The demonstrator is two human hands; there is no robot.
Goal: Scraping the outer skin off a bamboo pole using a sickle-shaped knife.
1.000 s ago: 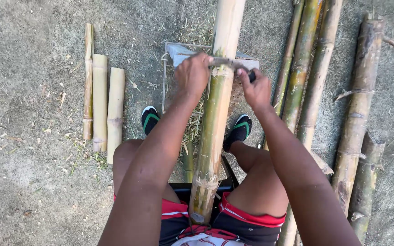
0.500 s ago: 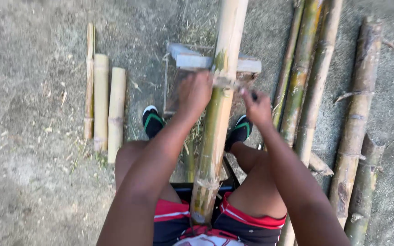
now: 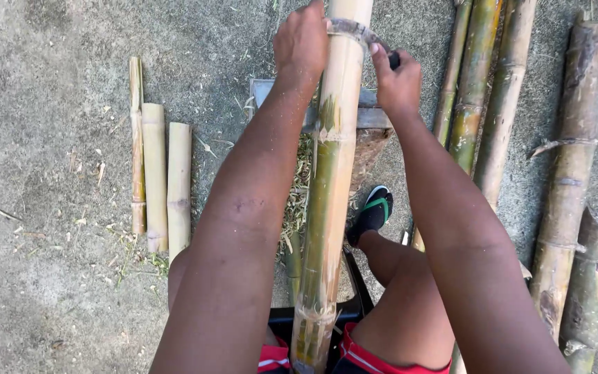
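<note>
Both hands, left hand (image 3: 302, 41) and right hand (image 3: 397, 79), each grip closed around an end of the curved blade (image 3: 349, 29), straddling the bamboo pole (image 3: 333, 173) to bear evenly

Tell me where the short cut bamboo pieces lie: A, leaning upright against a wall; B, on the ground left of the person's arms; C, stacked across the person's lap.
B: the three short bamboo pieces lie side by side on the ground, left of the left hand gripping the curved blade on the long pole.
</note>
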